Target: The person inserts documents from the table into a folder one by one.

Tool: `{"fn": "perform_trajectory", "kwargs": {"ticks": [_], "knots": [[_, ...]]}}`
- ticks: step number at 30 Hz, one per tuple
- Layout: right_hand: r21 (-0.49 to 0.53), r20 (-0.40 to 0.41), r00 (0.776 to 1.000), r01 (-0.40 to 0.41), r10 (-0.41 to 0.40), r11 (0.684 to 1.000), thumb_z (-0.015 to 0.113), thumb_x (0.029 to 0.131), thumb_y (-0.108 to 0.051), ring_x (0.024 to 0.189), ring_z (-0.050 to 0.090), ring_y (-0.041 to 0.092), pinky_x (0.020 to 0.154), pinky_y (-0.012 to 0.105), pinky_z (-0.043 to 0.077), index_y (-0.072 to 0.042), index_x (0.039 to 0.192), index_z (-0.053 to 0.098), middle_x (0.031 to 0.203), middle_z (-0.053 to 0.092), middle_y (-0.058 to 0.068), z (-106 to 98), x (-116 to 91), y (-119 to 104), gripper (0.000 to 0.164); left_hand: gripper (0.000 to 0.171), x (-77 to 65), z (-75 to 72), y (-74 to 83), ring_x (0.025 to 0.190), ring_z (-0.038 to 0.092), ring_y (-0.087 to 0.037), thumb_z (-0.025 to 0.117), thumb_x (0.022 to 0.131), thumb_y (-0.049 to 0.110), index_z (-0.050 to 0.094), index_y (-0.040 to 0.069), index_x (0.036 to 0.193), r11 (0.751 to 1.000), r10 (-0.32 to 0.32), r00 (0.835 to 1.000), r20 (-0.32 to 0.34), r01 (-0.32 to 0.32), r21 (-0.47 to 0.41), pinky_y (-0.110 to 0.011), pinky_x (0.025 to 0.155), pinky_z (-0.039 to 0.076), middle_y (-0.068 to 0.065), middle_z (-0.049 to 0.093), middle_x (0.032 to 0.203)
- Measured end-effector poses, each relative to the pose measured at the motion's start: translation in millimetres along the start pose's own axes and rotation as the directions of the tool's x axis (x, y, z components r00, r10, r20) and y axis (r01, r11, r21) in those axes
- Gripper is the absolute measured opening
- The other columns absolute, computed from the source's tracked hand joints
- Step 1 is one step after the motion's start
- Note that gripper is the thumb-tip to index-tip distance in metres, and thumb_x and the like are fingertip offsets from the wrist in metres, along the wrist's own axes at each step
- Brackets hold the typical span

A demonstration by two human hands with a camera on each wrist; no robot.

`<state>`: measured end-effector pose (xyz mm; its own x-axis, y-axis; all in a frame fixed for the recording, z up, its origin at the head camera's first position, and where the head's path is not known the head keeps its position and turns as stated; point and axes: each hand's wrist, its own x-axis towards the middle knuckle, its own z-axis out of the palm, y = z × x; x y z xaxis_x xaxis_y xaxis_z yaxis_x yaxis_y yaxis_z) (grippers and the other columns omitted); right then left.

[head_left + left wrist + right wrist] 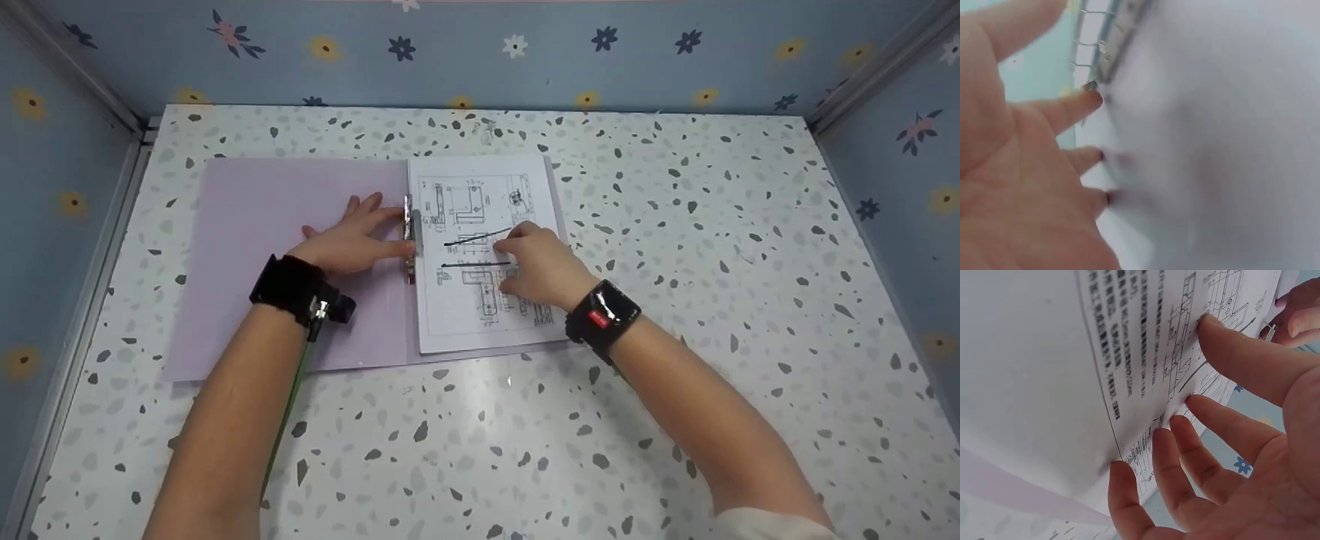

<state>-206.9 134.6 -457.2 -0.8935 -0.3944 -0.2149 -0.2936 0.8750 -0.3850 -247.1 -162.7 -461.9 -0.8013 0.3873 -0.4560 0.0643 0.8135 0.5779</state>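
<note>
A lilac ring binder (247,195) lies spread on the table, with a stack of white sheets (442,334) on its right half. The top sheet carries technical drawings, and two thin dark strips (476,264) show across it. My left hand (352,236) rests on the left cover with fingers spread; its thumb and index finger reach the metal ring mechanism (408,225) at the spine. In the left wrist view the metal rings (1095,44) stand just beyond the fingertips. My right hand (551,266) touches the drawing sheet with fingertips spread and slightly bent, thumb apart.
The speckled white table (712,247) extends around the binder on all sides. Blue panels with flower prints (517,75) enclose its back and sides. A green cord (289,412) runs along the left forearm from the black wrist camera (289,289).
</note>
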Motion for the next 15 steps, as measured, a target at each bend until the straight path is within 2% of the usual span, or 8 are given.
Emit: {"fn": "perform_trajectory", "kwargs": {"ticks": [6,10,15], "knots": [[-0.006,-0.003,1.0,-0.014,0.014,1.0,0.083,0.077,-0.018,0.109,0.056,0.029,0.092,0.041,0.049,-0.009,0.133,0.064,0.125,0.057,0.012,-0.5,-1.6,-4.6,0.06,0.079,4.1,0.1,2.6,0.148,-0.024,-0.027,0.055,0.093,0.059,0.027,0.023,0.159,0.992,-0.045,0.999,-0.03,0.041,-0.123,-0.078,0.093,-0.026,-0.003,-0.013,0.166],[-0.009,-0.009,1.0,-0.011,0.011,1.0,0.083,0.077,-0.017,0.109,0.055,0.03,0.092,0.04,0.049,-0.009,0.133,0.064,0.126,0.057,0.012,0.3,-2.2,-4.7,0.061,0.071,7.0,1.3,5.2,0.146,-0.027,-0.028,0.057,0.094,0.043,0.03,0.025,0.158,0.989,-0.054,0.998,-0.033,0.049,-0.141,-0.077,0.09,-0.029,-0.004,-0.018,0.165],[-0.031,-0.018,1.0,0.002,-0.003,1.0,0.083,0.077,-0.017,0.11,0.055,0.031,0.093,0.04,0.049,-0.008,0.133,0.064,0.127,0.057,0.013,1.3,-3.0,-3.9,0.061,0.066,7.9,-0.3,5.0,0.147,-0.025,-0.028,0.057,0.089,0.023,0.038,0.026,0.153,0.986,-0.038,0.998,-0.042,0.031,-0.162,-0.078,0.091,-0.027,-0.004,-0.015,0.166]]}}
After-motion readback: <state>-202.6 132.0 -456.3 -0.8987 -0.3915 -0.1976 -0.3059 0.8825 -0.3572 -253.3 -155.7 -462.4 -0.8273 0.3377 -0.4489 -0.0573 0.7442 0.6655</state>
